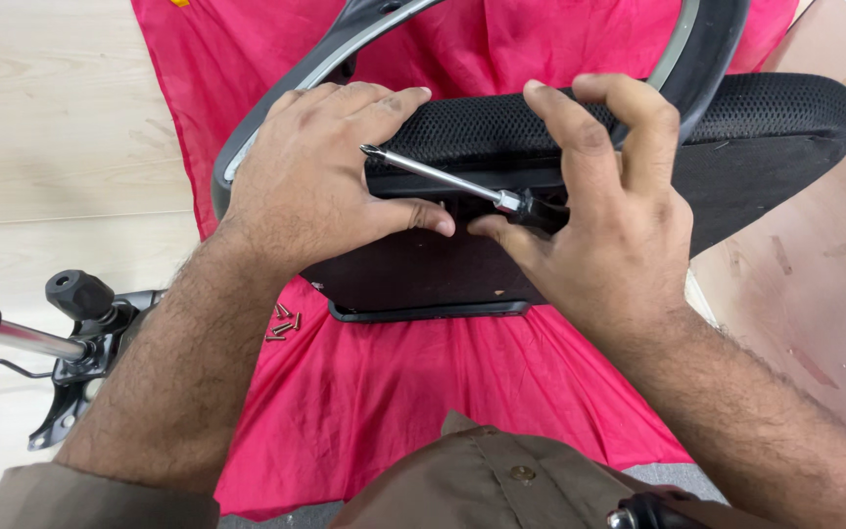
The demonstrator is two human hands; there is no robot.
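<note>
Item: screwdriver (443,176), slim bright metal shaft with a cross tip and a dark handle. It is lying slantwise across the underside edge of an office chair seat (501,132), tip pointing up and to the left, handle down and to the right. The tip is pointing free in the air, not seated in any screw.

Right hand (599,211): is gripping the screwdriver handle in the crook of thumb and palm, while the index and middle fingers (565,122) are curling narrowly over the mesh-covered seat edge. So it is doing two jobs at once.

Left hand (320,176): is pressing flat on the seat's dark underside, fingers close together, thumb tip meeting the right thumb at a spot on the panel. Holding nothing; whatever small part lies under the thumbs is hidden.

Seat: is lying tipped on a red cloth (394,392), the grey and black curved frame (345,44) arching behind it.

Handling notes (judgement): the seat is being steadied well by the flat left palm, and keeping that pressure should stop it from rocking. Before driving, the tool would want turning so the tip is standing square in the screw head, with the right fingers coming off the seat edge.

Nearby: loose screws (284,323) are lying in a small cluster on the cloth just beside the left wrist; a chair tilt mechanism (80,333) with a black knob is resting on the pale floor (41,147) to the left.
</note>
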